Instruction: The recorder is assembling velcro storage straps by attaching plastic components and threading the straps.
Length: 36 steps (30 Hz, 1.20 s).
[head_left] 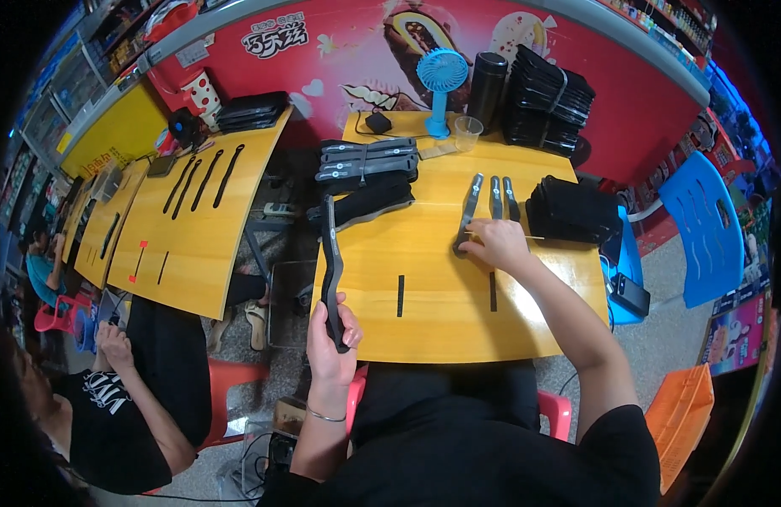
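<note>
My left hand (333, 338) is wrapped round the lower end of a long dark grey strap (330, 253), which stands up from the fist above the table's left edge. Over the middle right of the table, my right hand (496, 243) has its bent fingers at the near end of another grey strap (472, 199). Two more straps (496, 196) lie just right of it, their near ends partly behind the hand. To the right of these is a stack of folded black cloth-like pieces (572, 209). Banded bundles of grey straps (367, 160) lie at the far left.
Two black strips (400, 296) mark the yellow table (445, 338). At its back stand a blue fan (439, 93), a clear cup (467, 133), a black tumbler (488, 89) and tied black packs (549, 101). A co-worker (111, 406) sits left at another table (196, 253). A blue chair (703, 228) stands right.
</note>
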{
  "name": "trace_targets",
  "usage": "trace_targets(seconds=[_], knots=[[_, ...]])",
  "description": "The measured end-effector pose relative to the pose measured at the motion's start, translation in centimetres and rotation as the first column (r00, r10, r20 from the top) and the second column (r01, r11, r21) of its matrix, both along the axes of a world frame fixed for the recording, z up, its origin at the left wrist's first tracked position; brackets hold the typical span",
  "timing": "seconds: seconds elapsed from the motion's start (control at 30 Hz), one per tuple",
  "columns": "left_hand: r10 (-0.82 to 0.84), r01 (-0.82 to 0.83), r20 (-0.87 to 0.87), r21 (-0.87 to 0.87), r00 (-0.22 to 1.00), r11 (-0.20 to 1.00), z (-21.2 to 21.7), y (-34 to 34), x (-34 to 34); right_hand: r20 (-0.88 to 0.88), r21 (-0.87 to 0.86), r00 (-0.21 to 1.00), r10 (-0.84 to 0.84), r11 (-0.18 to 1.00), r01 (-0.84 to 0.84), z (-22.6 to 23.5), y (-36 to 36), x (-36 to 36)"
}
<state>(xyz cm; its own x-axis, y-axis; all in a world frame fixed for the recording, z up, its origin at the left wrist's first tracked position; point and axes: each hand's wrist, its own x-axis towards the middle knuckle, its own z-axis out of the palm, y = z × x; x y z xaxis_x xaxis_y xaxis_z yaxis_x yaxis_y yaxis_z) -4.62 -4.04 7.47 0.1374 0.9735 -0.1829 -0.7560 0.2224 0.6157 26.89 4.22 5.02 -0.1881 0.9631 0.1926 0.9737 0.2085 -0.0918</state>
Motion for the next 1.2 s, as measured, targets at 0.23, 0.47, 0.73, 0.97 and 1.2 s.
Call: trace_targets(seconds=[0.23, 0.47, 0.73, 0.97, 1.2], knots=[[0.002, -0.003, -0.026, -0.035, 1.000, 0.999, -0.2, -0.2, 0.1, 0.029, -0.087, 0.999, -0.019, 0.996, 0.022, 0.4, 0.3, 0.3], [-0.006, 0.006, -0.028, 0.003, 1.000, 1.000, -0.6, -0.7, 0.0, 0.057, -0.120, 0.998, 0.024, 0.993, -0.017, 1.0, 1.2, 0.0], [-0.097, 0.099, 0.202, 0.000, 0.975, 0.995, -0.6, -0.8, 1.2, 0.088, -0.209, 0.996, -0.005, 0.978, 0.024, 1.2, 0.8, 1.3], [-0.141, 0.154, 0.192, -0.056, 0.971, 0.986, -0.8, -1.3, 3.0, 0.023, -0.190, 1.000, 0.002, 0.982, 0.002, 0.9, 0.5, 1.8], [-0.231, 0.234, 0.183, 0.007, 0.956, 0.972, -1.5, -1.6, 4.3, -0.077, -0.152, 0.997, 0.014, 0.988, -0.026, 1.4, -0.2, 2.3]])
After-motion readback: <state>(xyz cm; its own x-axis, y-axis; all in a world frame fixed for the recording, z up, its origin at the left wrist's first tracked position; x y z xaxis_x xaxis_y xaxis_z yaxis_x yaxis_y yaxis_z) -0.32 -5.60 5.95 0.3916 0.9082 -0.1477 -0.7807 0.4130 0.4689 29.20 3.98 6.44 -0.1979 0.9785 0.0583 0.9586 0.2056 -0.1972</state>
